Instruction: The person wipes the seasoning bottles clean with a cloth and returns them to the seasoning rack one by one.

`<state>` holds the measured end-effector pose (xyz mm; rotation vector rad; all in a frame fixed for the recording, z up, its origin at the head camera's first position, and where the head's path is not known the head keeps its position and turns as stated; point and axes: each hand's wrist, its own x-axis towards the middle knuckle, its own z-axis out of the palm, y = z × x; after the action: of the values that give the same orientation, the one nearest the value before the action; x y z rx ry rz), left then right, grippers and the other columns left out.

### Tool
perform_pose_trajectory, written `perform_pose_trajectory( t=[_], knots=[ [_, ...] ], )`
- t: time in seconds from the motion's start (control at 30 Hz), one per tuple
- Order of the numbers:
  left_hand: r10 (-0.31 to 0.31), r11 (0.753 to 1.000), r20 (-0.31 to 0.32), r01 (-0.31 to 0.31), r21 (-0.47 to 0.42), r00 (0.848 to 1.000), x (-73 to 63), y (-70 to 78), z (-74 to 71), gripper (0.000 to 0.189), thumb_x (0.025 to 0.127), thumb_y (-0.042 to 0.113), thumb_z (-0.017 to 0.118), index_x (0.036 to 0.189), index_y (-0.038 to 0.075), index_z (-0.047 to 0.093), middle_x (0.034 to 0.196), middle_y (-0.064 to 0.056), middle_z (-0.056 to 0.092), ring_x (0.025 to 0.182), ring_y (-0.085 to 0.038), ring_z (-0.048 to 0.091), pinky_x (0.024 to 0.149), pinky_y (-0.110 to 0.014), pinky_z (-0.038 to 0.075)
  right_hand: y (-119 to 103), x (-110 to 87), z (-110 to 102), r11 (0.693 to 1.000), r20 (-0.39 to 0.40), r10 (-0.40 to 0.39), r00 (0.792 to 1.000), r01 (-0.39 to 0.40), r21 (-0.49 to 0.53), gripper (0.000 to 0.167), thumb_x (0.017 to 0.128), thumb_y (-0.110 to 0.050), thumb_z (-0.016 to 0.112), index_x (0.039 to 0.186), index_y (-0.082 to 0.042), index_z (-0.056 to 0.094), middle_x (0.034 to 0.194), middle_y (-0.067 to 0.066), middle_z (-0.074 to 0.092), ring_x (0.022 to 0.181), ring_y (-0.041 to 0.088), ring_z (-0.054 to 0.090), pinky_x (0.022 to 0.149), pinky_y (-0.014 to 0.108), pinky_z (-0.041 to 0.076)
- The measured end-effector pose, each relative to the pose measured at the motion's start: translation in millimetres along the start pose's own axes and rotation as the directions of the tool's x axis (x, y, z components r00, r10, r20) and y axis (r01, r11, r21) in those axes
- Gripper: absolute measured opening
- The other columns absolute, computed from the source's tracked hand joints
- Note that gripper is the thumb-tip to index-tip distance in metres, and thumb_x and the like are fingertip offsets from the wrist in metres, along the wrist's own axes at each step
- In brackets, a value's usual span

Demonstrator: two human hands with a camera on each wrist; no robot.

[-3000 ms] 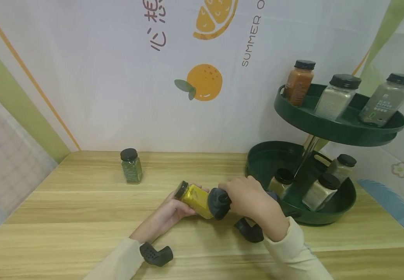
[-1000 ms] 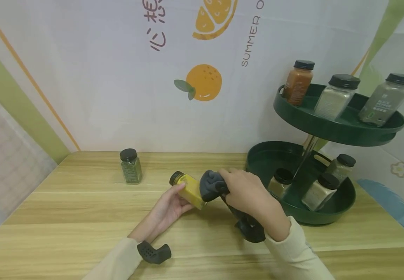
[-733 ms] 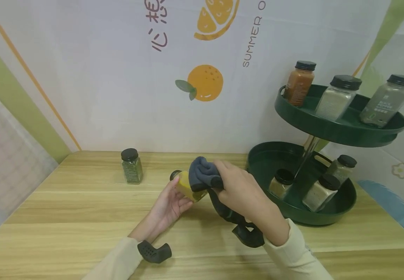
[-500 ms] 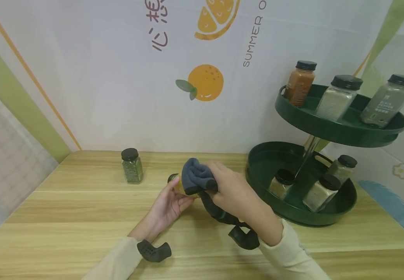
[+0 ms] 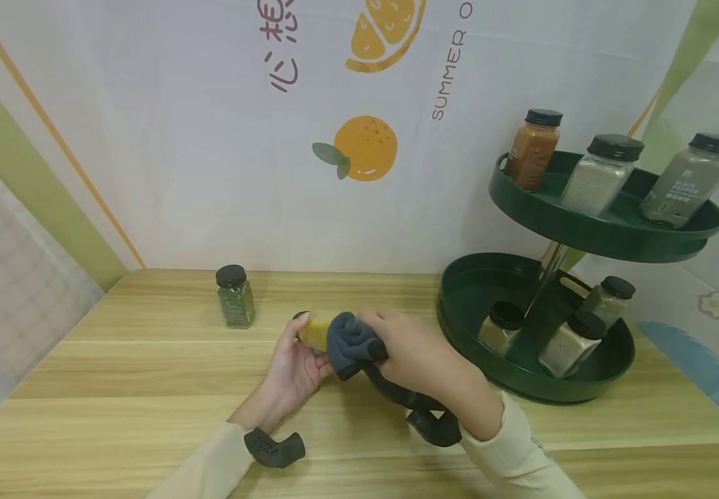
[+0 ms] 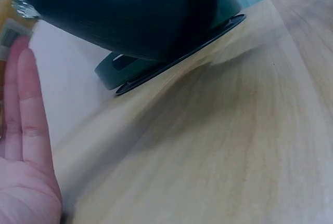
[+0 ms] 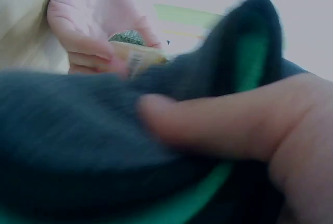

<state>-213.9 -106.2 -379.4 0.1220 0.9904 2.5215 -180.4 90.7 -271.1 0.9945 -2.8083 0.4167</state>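
A spice jar with yellow contents and a black lid (image 5: pixel 314 335) lies tilted in my left hand (image 5: pixel 293 374), lid end to the left, thumb on one side and fingers on the other. My right hand (image 5: pixel 422 357) grips a bunched dark blue-grey cloth (image 5: pixel 345 341) against the jar's right end, which it covers. Part of the cloth hangs below the right hand. In the right wrist view, my thumb (image 7: pixel 208 122) presses on the cloth, whose edging looks green. The left wrist view catches only the jar's edge (image 6: pixel 13 29) beside my fingers.
A jar of green herbs (image 5: pixel 235 298) stands at the table's back left. On the right is a two-tier dark green rack (image 5: pixel 605 235). Its upper tier holds an orange jar (image 5: pixel 532 152), a pale jar (image 5: pixel 599 177) and a black pepper jar (image 5: pixel 686 181); several jars sit below.
The cloth in my right hand has moved left onto the jar, risen, then dropped slightly, covering more of it. My left hand has turned the jar and shifted it slightly left.
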Motion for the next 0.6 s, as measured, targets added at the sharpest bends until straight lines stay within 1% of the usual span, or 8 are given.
perform_pose_trajectory(
  t=[0.07, 0.17, 0.23, 0.33, 0.4, 0.47, 0.53, 0.6],
  knots=[
    [0.007, 1.000, -0.002, -0.007, -0.030, 1.000, 0.2, -0.2, -0.8, 0.043, 0.094, 0.050, 0.031, 0.102, 0.011, 0.049, 0.080, 0.001, 0.067, 0.071, -0.008, 0.066, 0.068, -0.019, 0.052, 2, -0.7, 1, 1.000, 0.029, 0.011, 1.000, -0.010, -0.027, 0.042, 0.070, 0.002, 0.071, 0.102, -0.019, 0.054, 0.085, -0.002, 0.058, 0.070, 0.015, 0.052, 0.063, 0.031, 0.044],
    [0.022, 0.998, 0.008, -0.021, -0.056, 1.000, 0.2, -0.4, -1.7, 0.044, 0.094, 0.050, 0.032, 0.105, 0.010, 0.048, 0.083, -0.001, 0.068, 0.075, -0.010, 0.067, 0.071, -0.020, 0.053, 4, -1.7, 1, 0.997, 0.064, 0.054, 0.997, -0.050, -0.064, 0.042, 0.070, 0.004, 0.069, 0.100, -0.021, 0.055, 0.084, -0.004, 0.058, 0.070, 0.014, 0.051, 0.062, 0.031, 0.043],
    [0.023, 0.998, 0.020, -0.022, -0.060, 1.000, 0.0, -0.5, -2.6, 0.045, 0.094, 0.051, 0.032, 0.105, 0.010, 0.047, 0.084, -0.001, 0.068, 0.075, -0.010, 0.067, 0.072, -0.020, 0.053, 5, -2.5, -1, 0.992, 0.081, 0.102, 0.992, -0.094, -0.089, 0.040, 0.071, 0.003, 0.071, 0.100, -0.021, 0.055, 0.086, -0.004, 0.060, 0.070, 0.015, 0.052, 0.062, 0.032, 0.044],
    [0.024, 0.998, 0.028, -0.022, -0.055, 0.999, -0.1, -0.7, -3.2, 0.045, 0.093, 0.052, 0.033, 0.106, 0.010, 0.046, 0.083, -0.001, 0.069, 0.074, -0.009, 0.068, 0.072, -0.021, 0.053, 6, -3.1, -6, 0.974, 0.079, 0.181, 0.980, -0.168, -0.153, 0.040, 0.071, -0.001, 0.073, 0.102, -0.021, 0.058, 0.091, -0.002, 0.063, 0.074, 0.016, 0.056, 0.063, 0.035, 0.047],
    [0.025, 0.999, 0.029, -0.024, -0.047, 0.999, -0.1, -0.7, -3.0, 0.045, 0.093, 0.051, 0.033, 0.106, 0.010, 0.045, 0.083, -0.001, 0.069, 0.074, -0.009, 0.067, 0.073, -0.021, 0.053, 5, -3.4, -9, 0.962, 0.048, 0.215, 0.975, -0.203, -0.180, 0.041, 0.072, -0.003, 0.073, 0.106, -0.021, 0.060, 0.095, 0.000, 0.065, 0.078, 0.018, 0.060, 0.065, 0.036, 0.049],
    [0.025, 0.999, 0.030, -0.024, -0.036, 0.999, 0.2, -0.9, -2.6, 0.044, 0.094, 0.050, 0.032, 0.106, 0.011, 0.046, 0.083, -0.001, 0.068, 0.075, -0.010, 0.067, 0.074, -0.022, 0.053, 3, -3.5, -13, 0.958, 0.000, 0.230, 0.973, -0.227, -0.176, 0.044, 0.072, -0.004, 0.072, 0.111, -0.021, 0.061, 0.098, 0.000, 0.065, 0.082, 0.019, 0.061, 0.067, 0.037, 0.050],
    [0.026, 1.000, 0.020, -0.025, -0.018, 0.999, 0.6, -1.2, -1.9, 0.042, 0.094, 0.049, 0.031, 0.104, 0.011, 0.048, 0.083, -0.001, 0.069, 0.075, -0.010, 0.067, 0.075, -0.022, 0.053, 0, -3.4, -15, 0.966, -0.055, 0.219, 0.974, -0.225, -0.130, 0.045, 0.074, -0.006, 0.071, 0.115, -0.020, 0.060, 0.103, 0.000, 0.065, 0.086, 0.019, 0.062, 0.070, 0.038, 0.051],
    [0.025, 1.000, 0.010, -0.026, 0.007, 1.000, 1.1, -1.4, -1.2, 0.040, 0.095, 0.047, 0.031, 0.103, 0.012, 0.050, 0.082, -0.001, 0.069, 0.075, -0.011, 0.068, 0.075, -0.023, 0.053, -5, -2.8, -14, 0.978, -0.097, 0.194, 0.976, -0.200, -0.065, 0.044, 0.076, -0.008, 0.071, 0.116, -0.018, 0.058, 0.104, -0.001, 0.064, 0.088, 0.018, 0.062, 0.072, 0.037, 0.051]
  ],
)
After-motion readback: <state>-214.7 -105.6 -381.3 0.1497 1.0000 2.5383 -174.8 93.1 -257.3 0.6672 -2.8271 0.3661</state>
